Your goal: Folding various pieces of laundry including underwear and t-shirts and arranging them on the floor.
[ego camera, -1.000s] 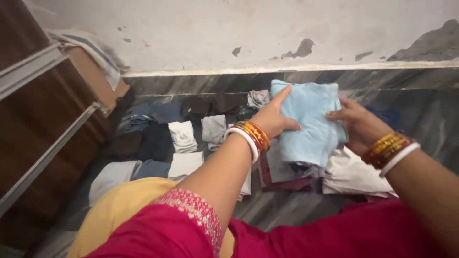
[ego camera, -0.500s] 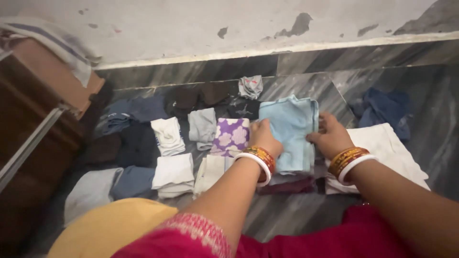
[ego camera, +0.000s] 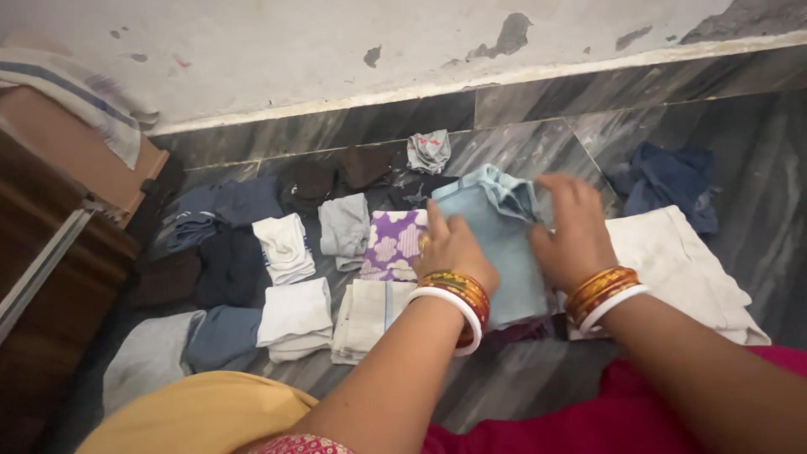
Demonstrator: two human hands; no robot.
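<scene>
A folded light blue cloth (ego camera: 496,244) was seen just right of the frame's centre, laid flat on top of a small stack of folded clothes on the grey marble floor (ego camera: 521,370), its upper edge rumpled. It was pressed from 2 sides. The left hand (ego camera: 450,248) was laid on its left edge with the fingers flat and together, not clamped on anything. The right hand (ego camera: 572,231) was set on its right edge with the fingers spread and lying on the fabric; whether any fold was pinched beneath them could not be told. Red, gold and white bangles (ego camera: 458,298) were worn on both wrists.

Just left of the blue cloth, touching it, a purple cloth with white flowers (ego camera: 391,244) was placed, and below that a folded cream cloth with a blue stripe (ego camera: 366,311). Further left, 2 folded white cloths (ego camera: 290,286) and a grey one (ego camera: 343,225) were arranged in rows beside dark folded pieces. To the right, a large white cloth (ego camera: 681,269) was spread flat, with a crumpled dark blue garment (ego camera: 668,181) above it. A brown wooden cabinet (ego camera: 50,252) was seen at the left edge, and a stained pale wall (ego camera: 336,50) along the top.
</scene>
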